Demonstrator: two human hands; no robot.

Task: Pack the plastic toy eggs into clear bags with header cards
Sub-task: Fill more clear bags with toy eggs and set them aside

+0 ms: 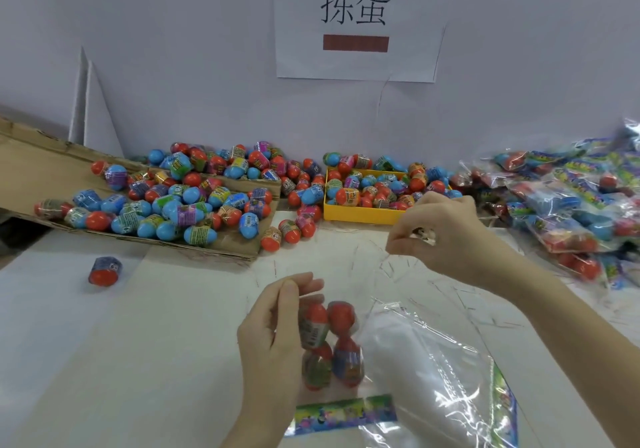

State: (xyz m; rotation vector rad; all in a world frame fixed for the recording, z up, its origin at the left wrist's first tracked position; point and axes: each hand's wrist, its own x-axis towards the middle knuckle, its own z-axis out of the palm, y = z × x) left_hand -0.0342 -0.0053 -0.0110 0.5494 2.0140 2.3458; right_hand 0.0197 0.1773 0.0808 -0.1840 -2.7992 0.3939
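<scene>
**Four eggs in bag, both hands on it**

Left hand (273, 336) is low centre, fingers curled round the side of a clear bag (332, 343) that has four toy eggs (341, 316) in it, two above two, red ends showing. Thumb and fingertips are up near the bag's upper end. The bag's printed header card (343, 413) lies flat on the surface (138, 343) at the near end, just below the eggs.

Right hand (440, 233) is raised above and to the right, fingers bunched in a pinch. Something small and pale sits between the fingertips; can't tell if it's the bag's mouth film or a strip. Thin clear film shows below that hand.

Stack of empty clear bags (433, 361) lies just right of the filled one, touching or overlapping it, green-blue header edge visible on its right side.

Loose egg supply: big pile of blue/red eggs (180, 201) on flattened cardboard (31, 170) at left-back, more in a yellow tray (360, 215) at centre-back, between the cardboard and the right hand. One stray egg (105, 271) sits alone on the surface, front left, well apart from the pile.

Finished packed bags (571, 205) are heaped at far right.

Paper sign (356, 25) with two characters and a red-brown bar is on the wall behind. Thin strips of scrap (467, 295) litter the surface near the right forearm.
</scene>
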